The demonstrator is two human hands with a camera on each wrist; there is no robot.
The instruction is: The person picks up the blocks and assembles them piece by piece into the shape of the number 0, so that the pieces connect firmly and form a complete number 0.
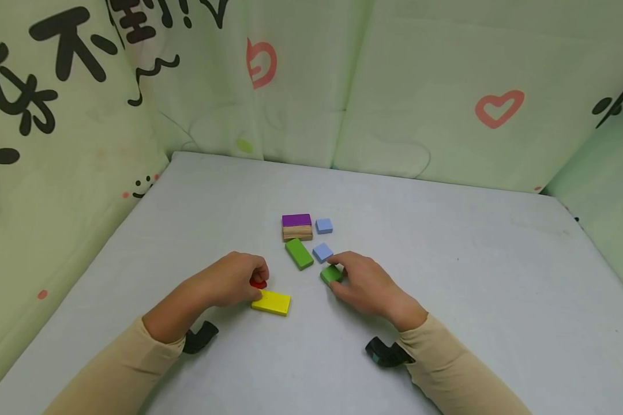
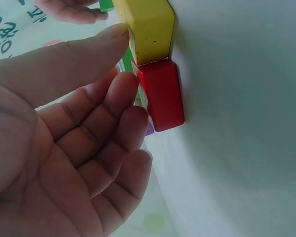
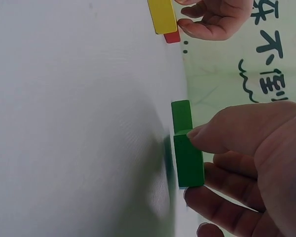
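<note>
My left hand (image 1: 233, 279) rests at a red block (image 2: 161, 95) and a yellow block (image 1: 271, 302) that lie against each other. The left wrist view has the thumb touching the yellow block, while loosely bent fingers lie beside the red one. From above, the hand covers most of the red block. My right hand (image 1: 366, 283) pinches a short green block (image 3: 189, 160) between thumb and a finger at opposite ends. Just beyond that block lies a light blue block (image 1: 322, 252), near the right fingertips. A longer green block (image 1: 299, 254) lies to its left.
Behind the green block, a purple block (image 1: 296, 220) lies against a natural wood block (image 1: 297, 233). Another light blue block (image 1: 324, 226) sits to their right. The white table (image 1: 472, 276) is bordered by a pale green printed curtain (image 1: 420, 86) at the back and sides.
</note>
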